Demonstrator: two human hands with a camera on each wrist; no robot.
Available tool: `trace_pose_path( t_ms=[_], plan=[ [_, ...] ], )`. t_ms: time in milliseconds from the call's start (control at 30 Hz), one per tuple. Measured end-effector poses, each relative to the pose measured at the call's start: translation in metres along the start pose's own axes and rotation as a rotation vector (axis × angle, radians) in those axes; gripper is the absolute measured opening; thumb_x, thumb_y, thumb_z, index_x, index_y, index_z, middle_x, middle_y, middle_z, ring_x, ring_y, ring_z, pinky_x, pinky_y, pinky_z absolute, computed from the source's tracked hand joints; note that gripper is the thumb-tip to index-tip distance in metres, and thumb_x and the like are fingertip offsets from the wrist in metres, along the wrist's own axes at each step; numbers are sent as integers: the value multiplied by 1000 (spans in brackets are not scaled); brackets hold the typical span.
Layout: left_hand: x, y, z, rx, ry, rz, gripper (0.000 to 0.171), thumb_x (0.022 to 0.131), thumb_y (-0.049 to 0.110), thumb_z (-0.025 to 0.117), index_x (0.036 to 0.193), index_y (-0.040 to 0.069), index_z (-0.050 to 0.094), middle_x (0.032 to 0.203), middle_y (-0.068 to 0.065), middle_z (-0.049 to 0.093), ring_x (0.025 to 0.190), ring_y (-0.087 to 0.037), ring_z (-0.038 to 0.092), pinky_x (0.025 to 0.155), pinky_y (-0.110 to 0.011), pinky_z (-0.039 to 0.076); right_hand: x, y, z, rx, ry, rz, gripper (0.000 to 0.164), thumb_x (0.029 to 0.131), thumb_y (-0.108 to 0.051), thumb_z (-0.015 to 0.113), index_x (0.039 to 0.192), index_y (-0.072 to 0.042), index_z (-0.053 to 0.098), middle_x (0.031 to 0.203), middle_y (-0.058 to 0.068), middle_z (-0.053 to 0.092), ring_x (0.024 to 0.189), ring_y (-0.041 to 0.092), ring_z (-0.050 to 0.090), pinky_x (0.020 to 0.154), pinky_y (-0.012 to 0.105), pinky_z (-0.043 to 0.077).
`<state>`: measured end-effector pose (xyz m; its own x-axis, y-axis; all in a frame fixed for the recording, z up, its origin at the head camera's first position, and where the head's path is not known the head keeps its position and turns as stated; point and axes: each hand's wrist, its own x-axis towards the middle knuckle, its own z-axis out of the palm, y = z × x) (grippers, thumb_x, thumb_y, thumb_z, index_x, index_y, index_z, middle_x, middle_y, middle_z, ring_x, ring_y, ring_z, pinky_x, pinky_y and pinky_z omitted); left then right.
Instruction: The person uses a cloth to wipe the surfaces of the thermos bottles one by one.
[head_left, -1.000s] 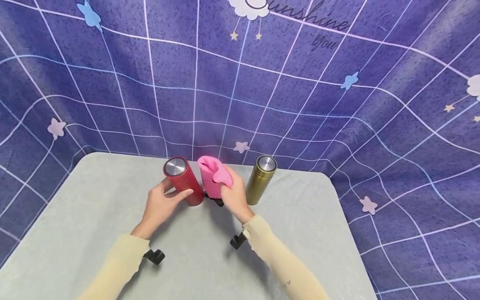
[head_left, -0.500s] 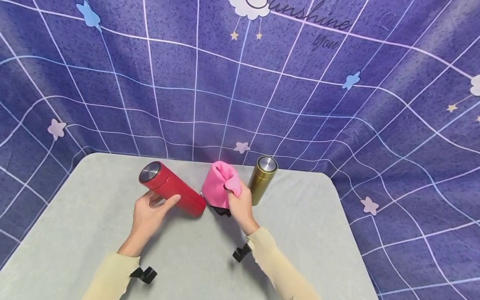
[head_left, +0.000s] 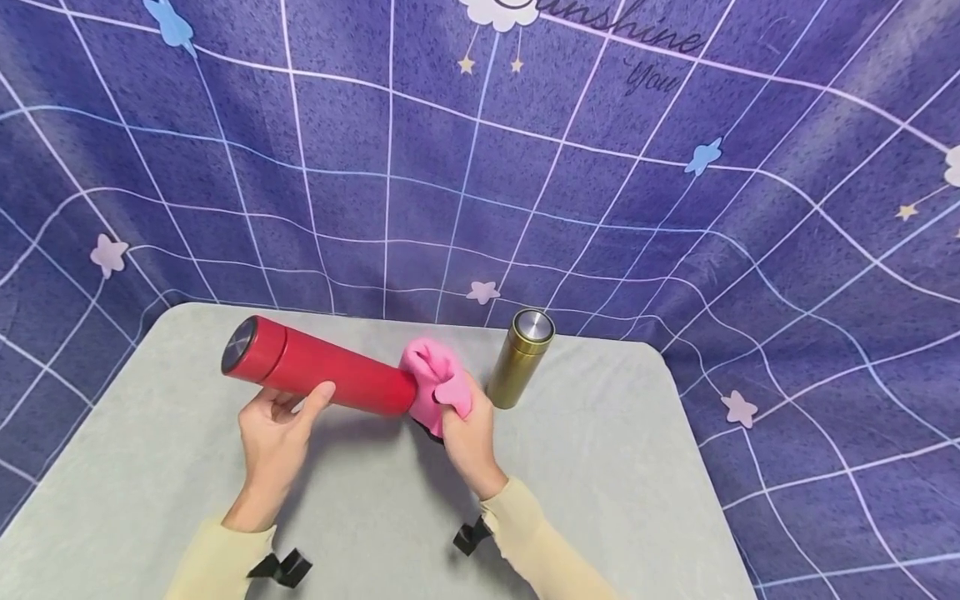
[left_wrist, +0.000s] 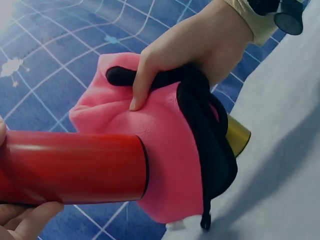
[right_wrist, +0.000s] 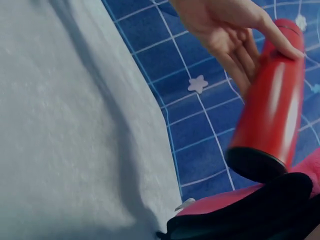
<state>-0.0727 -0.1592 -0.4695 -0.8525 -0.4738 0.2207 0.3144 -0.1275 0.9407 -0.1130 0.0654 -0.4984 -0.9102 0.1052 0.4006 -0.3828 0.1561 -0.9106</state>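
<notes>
My left hand (head_left: 273,437) grips a red thermos flask (head_left: 322,367) round its middle, tilted nearly flat with its silver-topped lid to the left. The flask's base meets a pink fabric pouch (head_left: 431,375), which my right hand (head_left: 471,433) holds with the thumb pressed over its front. Black edging and a black strap (left_wrist: 205,135) show on the pouch in the left wrist view. In the right wrist view, the dark base of the flask (right_wrist: 275,105) sits close over the pouch's black edge. A gold thermos flask (head_left: 517,362) stands upright just behind my right hand.
A grey-white cloth covers the table (head_left: 375,517), its rounded far edge lying against a purple-blue curtain (head_left: 420,167) with grid lines and stars. Black camera mounts (head_left: 281,569) project from both wrists over the table.
The red flask has tipped from near upright to almost flat, its lid swinging left and my left hand moving left with it. The pouch has shifted slightly down, still in my right hand.
</notes>
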Motion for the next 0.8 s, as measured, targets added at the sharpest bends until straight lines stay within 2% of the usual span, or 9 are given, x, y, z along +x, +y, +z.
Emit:
trace_pose_path(
  t_ms=[67, 133, 233, 333, 433, 533, 667, 800],
  plan=[
    [-1, 3, 2, -50, -10, 18, 25, 88, -11, 80, 111, -4, 74, 93, -9, 78, 80, -16, 77, 76, -24, 64, -3, -3, 3, 25, -18, -18, 27, 88, 15, 55, 100, -4, 71, 85, 13, 67, 55, 18, 61, 53, 21, 53],
    [-2, 5, 5, -78, -10, 30, 25, 88, -13, 78, 111, -5, 73, 93, -10, 77, 80, -15, 77, 76, -25, 64, -6, -5, 5, 45, -29, -25, 31, 88, 17, 54, 104, -4, 71, 89, 13, 68, 54, 23, 62, 53, 22, 54],
    [-4, 6, 6, -106, -5, 35, 26, 89, -14, 76, 114, -6, 73, 96, -11, 77, 82, -15, 77, 77, -27, 64, -10, -8, 7, 67, -49, -15, 36, 88, 17, 53, 111, -4, 72, 85, 14, 68, 48, 28, 61, 49, 24, 55],
    [-6, 7, 6, -124, 4, 28, 27, 91, -13, 75, 117, -5, 72, 100, -12, 77, 85, -16, 78, 78, -30, 64, -12, -9, 8, 60, -56, -21, 42, 87, 16, 54, 118, -5, 73, 90, 14, 71, 51, 25, 62, 50, 26, 57],
    [-6, 6, 6, -126, 12, 27, 28, 92, -11, 76, 119, -5, 72, 101, -14, 77, 85, -17, 79, 78, -31, 64, -14, -9, 9, 53, -55, -27, 48, 88, 15, 56, 125, -8, 74, 99, 12, 74, 63, 23, 65, 57, 27, 58],
    [-7, 5, 6, -128, 19, 38, 27, 91, -9, 78, 117, -5, 72, 100, -14, 78, 84, -17, 79, 78, -31, 64, -13, -9, 11, 100, -75, 1, 50, 91, 15, 56, 129, -10, 74, 109, 11, 75, 72, 25, 68, 61, 27, 60],
    [-8, 4, 6, -134, 28, 68, 26, 88, -12, 79, 113, -7, 73, 96, -12, 78, 81, -16, 78, 77, -26, 64, -9, -12, 12, 130, -75, 56, 38, 93, 11, 58, 123, -7, 75, 113, 12, 75, 86, 22, 71, 72, 24, 61],
    [-8, 3, 5, -131, 26, 100, 28, 85, -17, 77, 111, -8, 74, 94, -10, 79, 82, -13, 78, 77, -23, 63, -5, -15, 12, 95, -37, 113, 23, 92, 9, 60, 108, 1, 74, 103, 13, 75, 95, 16, 66, 85, 24, 56]
  ],
)
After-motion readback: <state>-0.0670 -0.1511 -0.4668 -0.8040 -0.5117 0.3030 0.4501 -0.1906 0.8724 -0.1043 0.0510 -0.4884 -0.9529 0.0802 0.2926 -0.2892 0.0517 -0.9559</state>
